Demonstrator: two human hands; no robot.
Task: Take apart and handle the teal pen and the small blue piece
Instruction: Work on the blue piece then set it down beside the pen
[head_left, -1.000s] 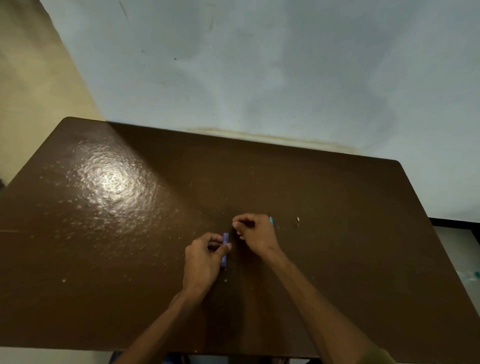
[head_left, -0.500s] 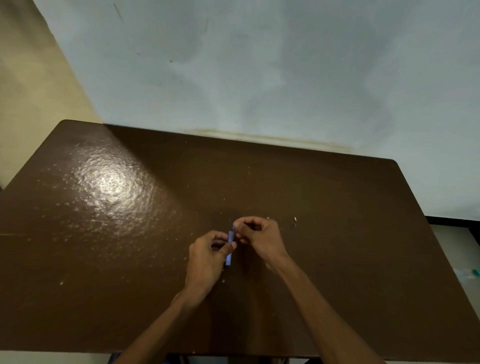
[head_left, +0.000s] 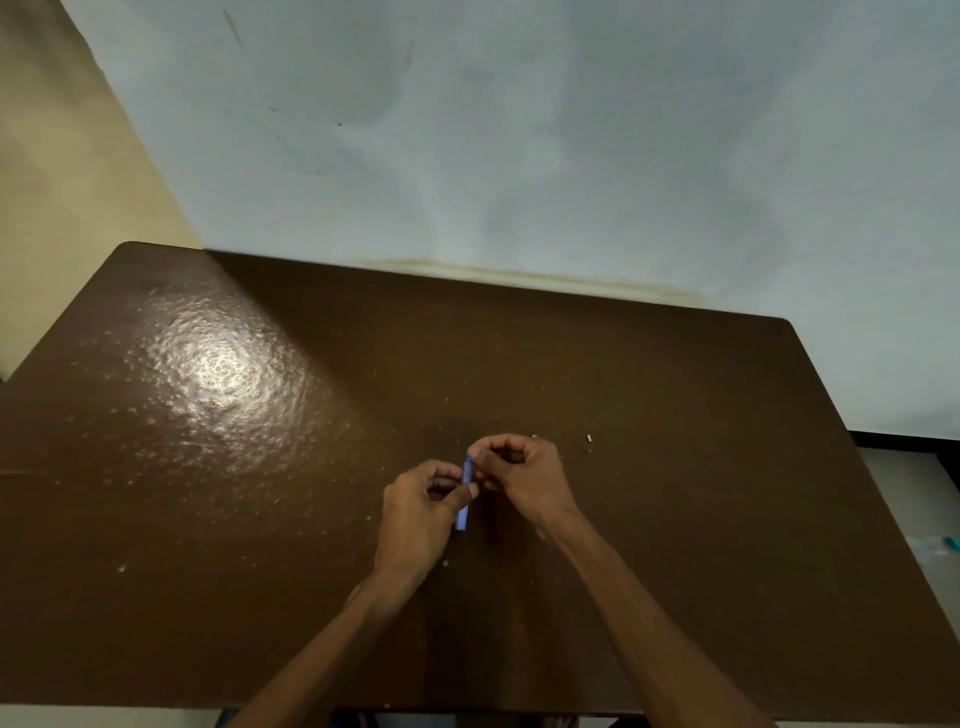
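Now right hand (head_left: 522, 478) has closed onto the blue piece (head_left: 464, 499).

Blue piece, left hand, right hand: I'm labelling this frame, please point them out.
blue piece (head_left: 462, 514), head view, lower end below the thumb
left hand (head_left: 415, 519), head view, back of hand
right hand (head_left: 530, 480), head view, back of hand

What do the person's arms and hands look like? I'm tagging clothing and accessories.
Both forearms are bare, with no sleeves in view. The left hand and right hand wear no gloves, and I can make out no rings, watch or bands.
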